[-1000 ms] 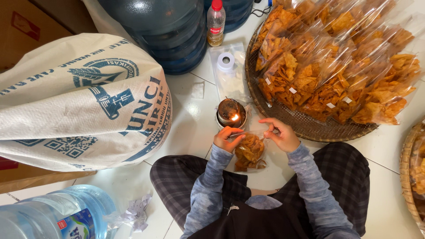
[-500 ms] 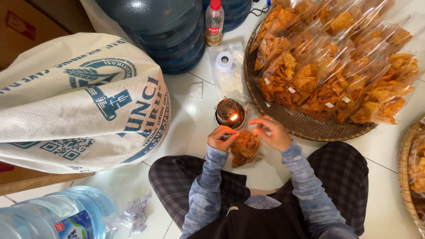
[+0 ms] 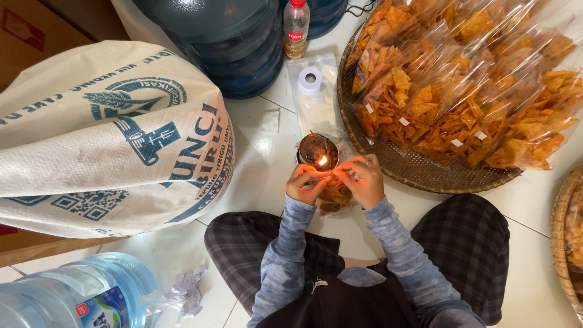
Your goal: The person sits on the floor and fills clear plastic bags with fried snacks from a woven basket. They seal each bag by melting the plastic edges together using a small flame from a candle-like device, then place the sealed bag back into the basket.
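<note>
Left hand (image 3: 306, 185) and right hand (image 3: 363, 181), both pinched shut on the top edge of a small clear snack bag (image 3: 335, 193), hold it at the candle flame (image 3: 322, 160) above the floor; film judged light, limp, heat-sensitive.

White tiled floor (image 3: 267, 164): sack (image 3: 109, 140), woven tray (image 3: 401, 164), perhaps lamp (image 3: 317, 150).

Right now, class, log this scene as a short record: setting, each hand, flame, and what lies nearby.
setting: person seated on a white tiled floor
left hand: pinches the top of a small clear bag of chips
right hand: pinches the same bag top
flame: small lit lamp, just beyond the hands
nearby: woven tray of filled chip bags, printed sack, water jugs
</note>
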